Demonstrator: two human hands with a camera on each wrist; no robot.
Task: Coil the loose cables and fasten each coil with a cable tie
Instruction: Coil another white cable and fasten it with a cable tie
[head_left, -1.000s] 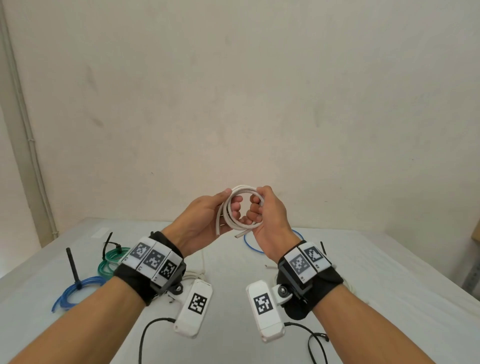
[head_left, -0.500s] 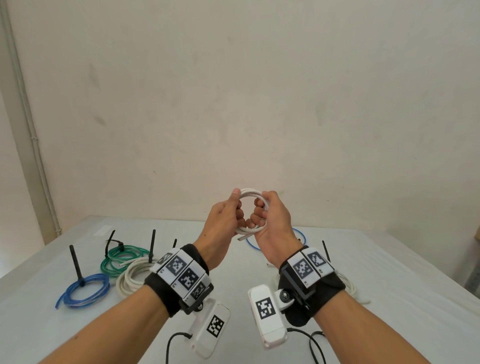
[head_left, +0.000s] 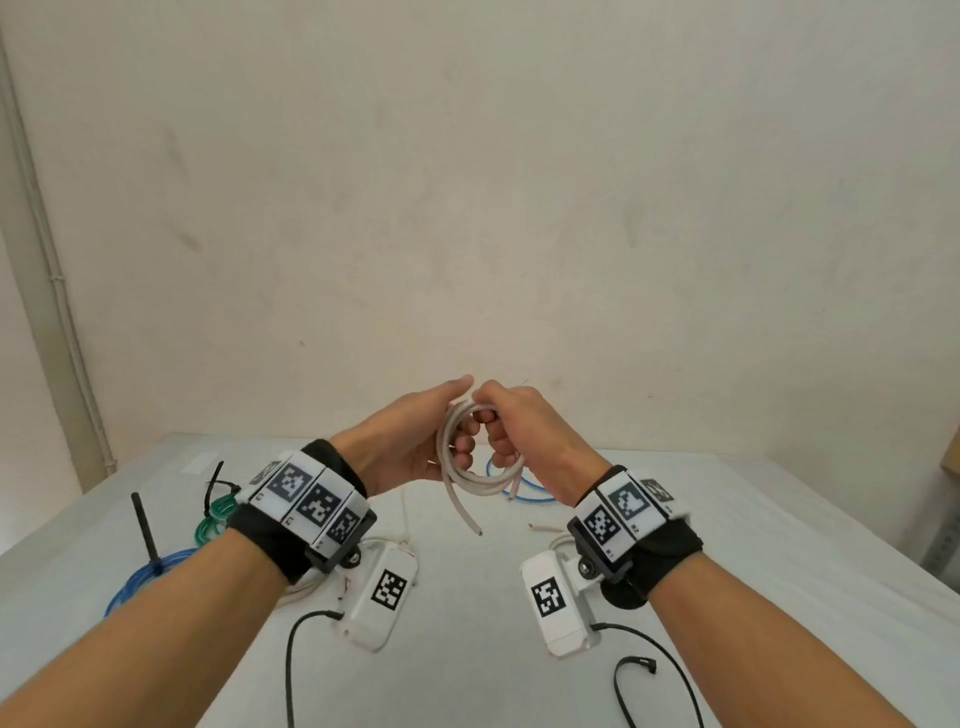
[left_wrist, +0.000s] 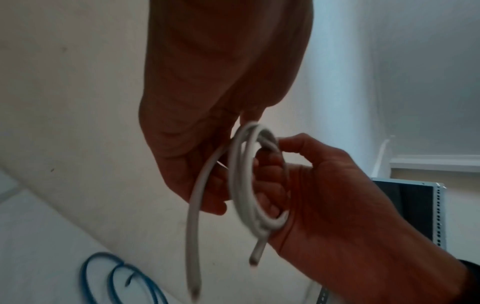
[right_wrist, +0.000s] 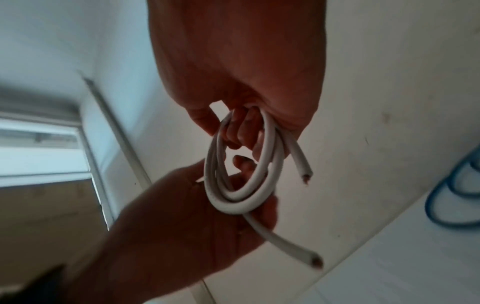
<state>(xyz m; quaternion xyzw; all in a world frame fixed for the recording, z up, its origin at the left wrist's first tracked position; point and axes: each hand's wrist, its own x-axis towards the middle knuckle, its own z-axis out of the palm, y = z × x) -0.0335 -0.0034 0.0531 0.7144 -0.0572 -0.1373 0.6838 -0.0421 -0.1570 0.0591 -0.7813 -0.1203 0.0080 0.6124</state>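
Plain cream wall (head_left: 519, 182) behind a white table (head_left: 467, 675); all places given relative to the white cable coil (head_left: 470, 457).

Nearest the viewer, below the coil: two white wrist camera units on black straps, trailing black leads across the table.

At centre, above the table: coil held in the air between both hands, brought close together. Left hand (head_left: 410, 441) curled round the coil's left side, thumb over the top. Right hand (head_left: 519, 431) curled round the right side, fingers (left_wrist: 270, 185) threaded through the loop. Two free ends hanging below the coil, the longer (right_wrist: 285, 244) on the left-hand side, the shorter (right_wrist: 298, 158) by the right.

Left of the coil: tied blue coil (head_left: 140, 582) and green coil (head_left: 215, 519), each with a black cable tie standing up. Beyond the coil: loose blue cable (head_left: 524, 488) on the table.

Step judged in hand: finishing the winding. Best done by laying the long tail along the existing turns, keeping turns equal and pinched, then shifting to a one-hand grip before fetching a tie.
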